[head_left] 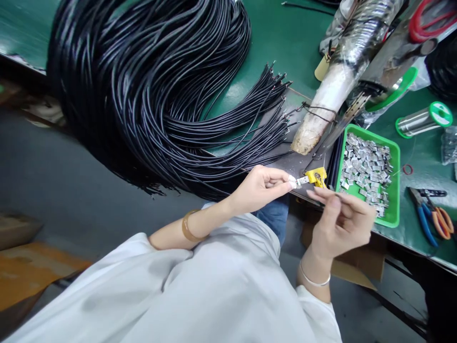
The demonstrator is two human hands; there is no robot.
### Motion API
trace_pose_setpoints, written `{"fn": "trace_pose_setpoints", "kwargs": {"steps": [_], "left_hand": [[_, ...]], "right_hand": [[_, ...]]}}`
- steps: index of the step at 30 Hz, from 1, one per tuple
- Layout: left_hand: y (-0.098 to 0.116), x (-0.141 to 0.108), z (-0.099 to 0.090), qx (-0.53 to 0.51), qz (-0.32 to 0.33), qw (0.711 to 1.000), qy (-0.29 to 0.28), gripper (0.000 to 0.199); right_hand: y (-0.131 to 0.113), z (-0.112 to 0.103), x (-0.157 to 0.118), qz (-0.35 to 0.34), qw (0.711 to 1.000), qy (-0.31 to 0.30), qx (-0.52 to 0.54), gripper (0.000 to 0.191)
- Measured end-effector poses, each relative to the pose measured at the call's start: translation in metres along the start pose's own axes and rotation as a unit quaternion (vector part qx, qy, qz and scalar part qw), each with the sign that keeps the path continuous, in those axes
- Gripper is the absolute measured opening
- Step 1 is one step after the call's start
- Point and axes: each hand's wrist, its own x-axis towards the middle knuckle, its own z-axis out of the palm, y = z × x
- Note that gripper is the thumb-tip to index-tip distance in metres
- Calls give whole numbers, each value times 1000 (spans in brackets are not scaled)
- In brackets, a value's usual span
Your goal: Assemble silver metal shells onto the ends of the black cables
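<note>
A small metal USB connector (303, 180) lies between my left hand and a yellow holder (316, 176) at the table's front edge. My left hand (262, 187) pinches the connector's near end with thumb and fingertips. Just right of the holder is my right hand (342, 219), its fingers bent and thumb near the index finger; it is blurred, and whether it pinches anything is unclear. A green tray (393, 190) of small metal connector pieces stands behind my right hand. Black cables (153, 95) with stripped ends lie in a large bundle at the left, their ends pointing toward the holder.
A pale tube (316, 114) wrapped in film slants above the holder. Farther right are a solder spool (424, 119), blue-handled pliers (424, 219) and an orange-handled tool (442, 222). Red scissors handles (424, 24) show at the upper right. Cardboard (360, 262) is below the table edge.
</note>
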Motion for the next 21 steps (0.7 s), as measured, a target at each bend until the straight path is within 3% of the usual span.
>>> {"fn": "trace_pose_setpoints", "kwargs": {"steps": [4,6,10,21], "left_hand": [[0,5,1,5,-3,1000,2,20],[-1,8,1,5,9,1000,16,19],[-4,14,2,16,31,999,30,17],[8,13,5,53,66,995,42,13]], "right_hand": [[8,5,-2,-1,994,-103,-45,11],[11,7,-1,-25,990,-126,-56,13],[15,11,0,-96,983,-112,-104,16],[3,17,10,-117,985,-77,-97,25]]}}
